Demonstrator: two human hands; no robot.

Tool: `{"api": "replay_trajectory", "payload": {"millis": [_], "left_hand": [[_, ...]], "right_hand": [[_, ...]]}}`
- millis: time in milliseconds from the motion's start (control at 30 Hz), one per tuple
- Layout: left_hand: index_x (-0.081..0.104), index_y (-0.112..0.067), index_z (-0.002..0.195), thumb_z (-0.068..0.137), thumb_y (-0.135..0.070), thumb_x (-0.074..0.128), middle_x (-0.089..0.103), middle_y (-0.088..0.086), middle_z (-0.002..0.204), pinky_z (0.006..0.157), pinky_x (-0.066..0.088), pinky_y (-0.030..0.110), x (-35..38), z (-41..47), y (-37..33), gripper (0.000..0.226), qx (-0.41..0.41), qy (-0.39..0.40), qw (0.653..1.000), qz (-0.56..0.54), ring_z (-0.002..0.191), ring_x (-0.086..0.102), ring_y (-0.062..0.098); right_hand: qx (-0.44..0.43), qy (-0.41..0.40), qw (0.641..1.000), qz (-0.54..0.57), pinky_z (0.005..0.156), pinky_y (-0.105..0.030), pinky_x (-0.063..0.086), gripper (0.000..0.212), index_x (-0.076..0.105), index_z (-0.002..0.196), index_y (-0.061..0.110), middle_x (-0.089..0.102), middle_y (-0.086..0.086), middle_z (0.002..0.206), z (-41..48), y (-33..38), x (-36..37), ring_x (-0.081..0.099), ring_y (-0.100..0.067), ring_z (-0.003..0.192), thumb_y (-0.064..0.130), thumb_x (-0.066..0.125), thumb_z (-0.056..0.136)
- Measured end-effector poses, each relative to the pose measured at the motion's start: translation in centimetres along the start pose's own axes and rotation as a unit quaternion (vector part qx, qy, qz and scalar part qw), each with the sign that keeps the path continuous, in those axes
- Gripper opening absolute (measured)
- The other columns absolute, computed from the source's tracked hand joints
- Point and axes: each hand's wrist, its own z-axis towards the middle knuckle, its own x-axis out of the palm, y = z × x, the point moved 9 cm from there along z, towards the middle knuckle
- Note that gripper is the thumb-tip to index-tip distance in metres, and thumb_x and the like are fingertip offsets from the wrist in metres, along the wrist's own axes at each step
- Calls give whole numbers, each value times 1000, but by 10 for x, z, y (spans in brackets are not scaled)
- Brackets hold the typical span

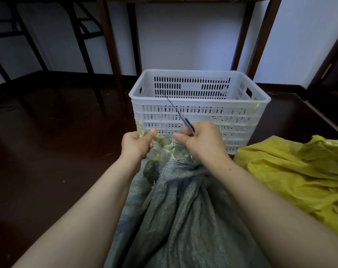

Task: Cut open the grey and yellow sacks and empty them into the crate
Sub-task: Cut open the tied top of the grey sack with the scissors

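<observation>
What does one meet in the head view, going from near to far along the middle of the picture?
Grey sack → its tied top, where the left hand grips the tape and the right hand holds scissors → white crate → dark wooden legs → white wall.

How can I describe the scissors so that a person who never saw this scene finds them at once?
Find the white slotted crate on the dark floor; just before it is the taped neck of the grey sack. The right hand there grips the scissors, blades pointing up and left across the crate's front. Unlike the soft sacks nearby, they are thin, dark and straight.
</observation>
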Motion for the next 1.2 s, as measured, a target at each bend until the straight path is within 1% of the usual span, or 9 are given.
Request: {"api": "replay_trajectory", "payload": {"millis": [133, 267, 467, 567, 667, 767, 833, 1000, 1200], "left_hand": [[63, -10, 67, 83, -40, 69, 51, -6, 45, 34, 26, 16, -7, 3, 14, 34, -21, 13, 1000, 11, 34, 34, 5], [61, -16, 64, 82, -45, 69, 46, -3, 55, 38, 26, 19, -57, 10, 43, 34, -88, -70, 994, 2, 43, 31, 10], [64, -18, 76, 87, -41, 64, 62, 0, 73, 61, 45, 25, -51, 9, 31, 25, -85, -83, 989, -89, 62, 54, 11], [64, -17, 88, 93, -42, 53, 64, 4, 91, 84, 52, 39, -29, 9, 5, 28, -77, -12, 980, -184, 88, 62, 17], [61, -16, 89, 96, -37, 49, 68, 2, 91, 75, 57, 27, -1, 4, -28, 26, -56, 76, 962, -256, 76, 64, 8], [61, -12, 83, 95, -27, 54, 70, 1, 68, 68, 59, 27, 14, -3, -44, 21, -54, 88, 954, -280, 51, 60, 5], [61, -11, 81, 95, -25, 54, 69, 2, 64, 68, 60, 29, 18, -5, -47, 21, -58, 88, 954, -282, 50, 60, 6], [61, -12, 83, 93, -29, 58, 68, 1, 68, 56, 55, 26, 13, -5, -31, 20, -89, 60, 957, -270, 60, 63, 10], [60, -8, 92, 93, -23, 58, 61, 2, 81, 74, 53, 29, 10, 2, 0, 16, -154, 22, 932, -328, 74, 60, 12]], "right_hand": [[29, 8, 998, 62, 61, -35, 55, 23, 60, 65, 19, 62, 3, 61, 3, -11, -12, 60, -14, 58, 31, 76, 77], [71, 29, 984, 158, 37, -18, 36, 28, 54, 64, 15, 51, 9, 48, 6, -23, -26, 44, -3, 33, 22, 78, 75], [55, 49, 988, 138, 46, -21, 45, 19, 58, 70, 10, 62, 3, 65, 12, -20, -27, 57, -6, 54, 0, 73, 76], [103, 46, 988, 108, 69, -32, 53, 29, 62, 72, 11, 66, -3, 85, 12, -46, -33, 62, -20, 83, -19, 59, 74], [106, 4, 987, 121, 77, -37, 53, 27, 64, 70, 14, 66, -2, 86, 11, -51, -37, 61, -19, 85, -12, 57, 76], [61, -20, 978, 198, 49, -19, 45, 3, 66, 77, 9, 61, 5, 70, 11, -29, -37, 54, 1, 53, 10, 64, 79], [47, 47, 973, 223, 35, -11, 35, 18, 62, 81, 10, 53, 7, 63, 6, -14, -18, 43, 4, 34, 24, 73, 76], [65, 148, 977, 138, 70, -25, 50, 47, 67, 93, 15, 68, 6, 85, -3, -14, 15, 65, -8, 76, 30, 90, 55], [60, 182, 976, 102, 42, -12, 41, 24, 71, 73, 17, 65, 8, 64, -7, -7, 25, 59, -3, 56, 24, 88, 59]]}}
